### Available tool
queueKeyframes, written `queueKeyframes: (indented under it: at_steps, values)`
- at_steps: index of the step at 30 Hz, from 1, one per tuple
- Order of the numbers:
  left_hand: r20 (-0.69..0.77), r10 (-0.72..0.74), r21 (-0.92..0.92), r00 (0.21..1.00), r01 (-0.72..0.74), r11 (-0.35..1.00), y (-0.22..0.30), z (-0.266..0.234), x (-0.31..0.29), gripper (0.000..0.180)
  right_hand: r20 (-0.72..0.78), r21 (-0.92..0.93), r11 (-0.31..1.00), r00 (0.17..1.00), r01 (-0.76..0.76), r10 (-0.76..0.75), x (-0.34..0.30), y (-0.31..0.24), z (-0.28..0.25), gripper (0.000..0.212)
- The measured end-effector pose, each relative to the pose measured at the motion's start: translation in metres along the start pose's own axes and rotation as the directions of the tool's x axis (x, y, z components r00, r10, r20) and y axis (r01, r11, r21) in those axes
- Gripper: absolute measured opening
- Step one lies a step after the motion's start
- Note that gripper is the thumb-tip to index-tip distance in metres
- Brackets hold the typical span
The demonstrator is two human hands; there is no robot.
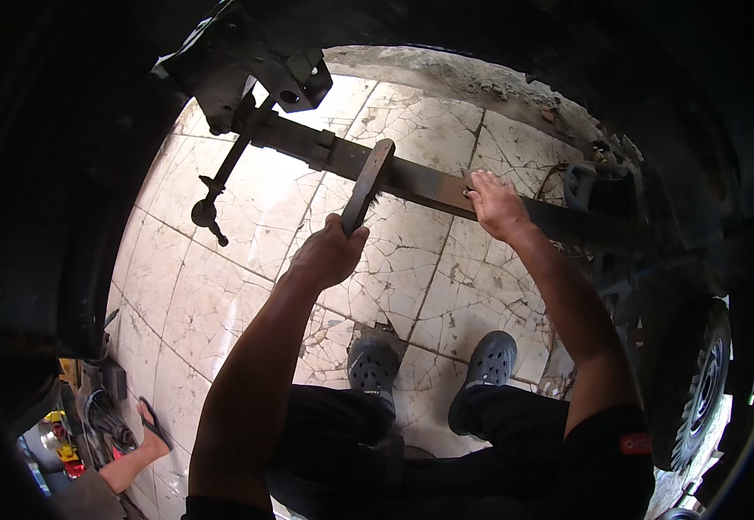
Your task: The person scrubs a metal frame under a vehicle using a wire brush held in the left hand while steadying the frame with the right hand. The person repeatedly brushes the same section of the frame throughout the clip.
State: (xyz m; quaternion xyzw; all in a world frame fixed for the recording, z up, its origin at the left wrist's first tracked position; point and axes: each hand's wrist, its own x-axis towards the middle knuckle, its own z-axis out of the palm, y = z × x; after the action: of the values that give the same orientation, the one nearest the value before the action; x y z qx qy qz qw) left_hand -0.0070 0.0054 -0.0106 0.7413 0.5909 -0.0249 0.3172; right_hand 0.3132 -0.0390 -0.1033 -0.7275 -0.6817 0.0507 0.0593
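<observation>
A long dark metal beam (424, 185), like a vehicle's axle, runs across in front of me, sloping down to the right. My left hand (329, 253) is closed round the handle of a wire brush (370, 178). The brush lies across the beam's left part, with its dark bristles on the right side. On the beam further right rests my right hand (498, 206), its fingers stretched out over the top. A small dark spot shows by its fingertips; I cannot tell what it is.
At the beam's left end hang a bracket (294, 85) and a rod with a ball-shaped joint (203, 212). Cracked pale tiles (420, 251) cover the floor. A tyre (704, 390) stands at the right. Another person's sandalled foot (153, 442) is at the lower left, near tools.
</observation>
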Motion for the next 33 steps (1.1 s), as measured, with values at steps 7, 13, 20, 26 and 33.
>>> queueKeyframes:
  at_steps: [7,13,20,26,33]
  values:
    - [0.069,-0.031,0.0,0.997,0.031,1.0,0.0,0.0,0.001,0.06,-0.026,-0.01,1.0,1.0,0.01,-0.011,-0.001,0.0,0.002,0.053]
    - [0.028,-0.023,0.029,0.999,0.022,0.999,-0.001,0.002,0.002,0.06,-0.058,-0.025,0.999,0.997,0.045,-0.046,-0.001,-0.001,0.01,0.052]
    - [0.102,-0.02,0.066,0.995,0.014,0.998,0.007,-0.002,-0.002,0.061,-0.001,-0.017,1.0,1.0,-0.003,0.003,-0.001,0.006,0.004,0.054]
    - [0.04,-0.005,0.009,0.999,0.004,1.0,0.002,0.007,0.0,0.061,-0.03,0.029,0.996,0.996,0.082,-0.081,0.0,0.003,0.009,0.056]
    - [0.151,-0.028,0.024,0.988,0.024,0.999,0.008,-0.004,-0.005,0.061,-0.062,-0.01,0.997,0.995,0.078,-0.079,-0.004,-0.001,0.01,0.053]
